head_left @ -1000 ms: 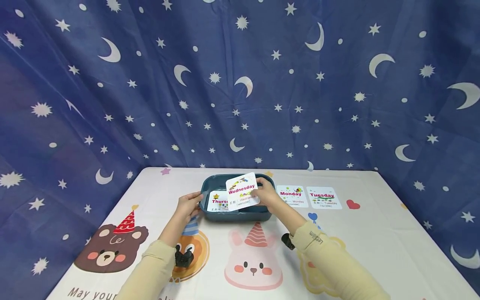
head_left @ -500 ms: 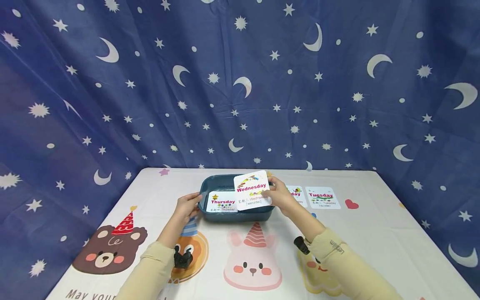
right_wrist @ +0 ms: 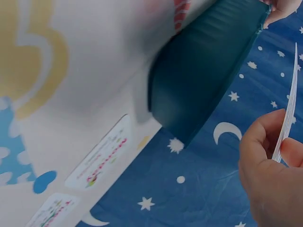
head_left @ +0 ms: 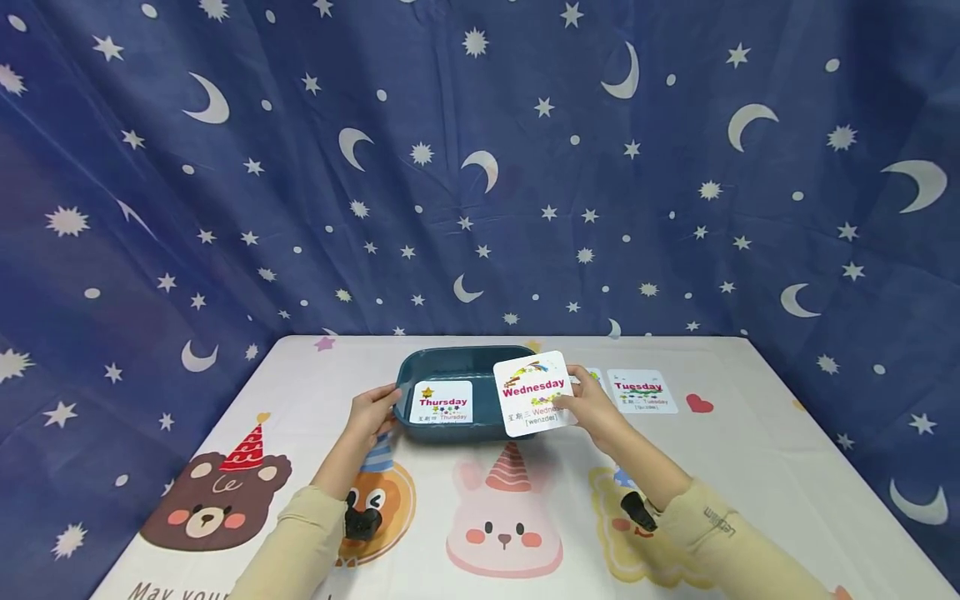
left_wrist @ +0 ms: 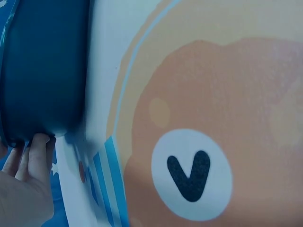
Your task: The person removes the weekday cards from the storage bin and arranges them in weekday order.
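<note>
My right hand [head_left: 596, 410] pinches a white flashcard reading Wednesday [head_left: 531, 390] by its right edge, thumb in front. The card is raised and tilted, overlapping the right end of a dark teal plastic basin [head_left: 480, 432]. In the right wrist view the same card [right_wrist: 289, 101] shows edge-on between thumb and fingers. My left hand [head_left: 372, 414] grips the basin's left end. Its fingers [left_wrist: 39, 158] press against the outer wall in the left wrist view. Inside the basin, at the left, lies a Thursday flashcard [head_left: 442, 402].
Right of the basin, a Tuesday flashcard [head_left: 642, 392] lies flat on the printed white tablecloth [head_left: 757, 467]. Beside it a Monday flashcard [right_wrist: 102, 156] is mostly hidden by my right hand in the head view. A starry blue curtain [head_left: 480, 167] hangs behind the table.
My right hand has carried the Wednesday card rightward from over the basin's middle, uncovering the Thursday card and covering the Monday card. The left hand keeps its hold on the basin.
</note>
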Motion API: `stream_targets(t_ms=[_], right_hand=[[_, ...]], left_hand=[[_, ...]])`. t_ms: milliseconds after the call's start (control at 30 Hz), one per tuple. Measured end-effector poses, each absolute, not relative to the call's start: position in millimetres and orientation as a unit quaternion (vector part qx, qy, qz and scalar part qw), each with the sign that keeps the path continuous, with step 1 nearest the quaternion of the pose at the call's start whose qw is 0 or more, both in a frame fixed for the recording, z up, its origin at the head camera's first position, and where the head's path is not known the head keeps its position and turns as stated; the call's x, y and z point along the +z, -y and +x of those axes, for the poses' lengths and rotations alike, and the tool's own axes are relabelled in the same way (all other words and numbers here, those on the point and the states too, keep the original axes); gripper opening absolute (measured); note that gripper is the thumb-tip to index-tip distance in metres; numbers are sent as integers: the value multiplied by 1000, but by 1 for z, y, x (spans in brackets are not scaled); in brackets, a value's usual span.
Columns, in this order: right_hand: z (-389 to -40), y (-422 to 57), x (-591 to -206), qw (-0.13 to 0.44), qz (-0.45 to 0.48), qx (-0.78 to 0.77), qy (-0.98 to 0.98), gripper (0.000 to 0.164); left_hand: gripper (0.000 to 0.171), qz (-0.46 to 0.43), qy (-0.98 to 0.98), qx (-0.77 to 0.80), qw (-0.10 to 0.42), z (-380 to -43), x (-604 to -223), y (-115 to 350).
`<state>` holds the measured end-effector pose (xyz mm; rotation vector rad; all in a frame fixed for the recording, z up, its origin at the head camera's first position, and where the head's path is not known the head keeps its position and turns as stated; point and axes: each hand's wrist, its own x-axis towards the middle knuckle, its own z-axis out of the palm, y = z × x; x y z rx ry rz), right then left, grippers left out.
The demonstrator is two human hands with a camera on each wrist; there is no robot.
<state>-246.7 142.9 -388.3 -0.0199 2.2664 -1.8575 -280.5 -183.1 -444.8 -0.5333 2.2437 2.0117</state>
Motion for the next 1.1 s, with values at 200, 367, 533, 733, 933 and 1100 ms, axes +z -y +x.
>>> stream_targets(t_ms=[200,367,533,733,933,1100], right_hand=[[-240,-156,-391,93,5,-620,-779,53],[-238,-165,-394,83,-2,-623,-778,50],[-237,-172,-395,83,0,-629,-773,51],[-237,-181,-399,80,33,-614,-784,55],[-242,-192,-404,72,59,-615,-783,55],[-247,-204,-408,66,66,-610,-787,58]], left_hand=[[43,-170,-737,653,43,-280,-444,184],[43,-175,-734,655,44,-282,-446,183],[42,-176,-734,655,40,-282,-447,184],[42,-170,-732,658,37,-283,-446,185],[42,-177,-729,661,38,-283,-446,185],[43,-174,-734,655,44,-283,-446,184]])
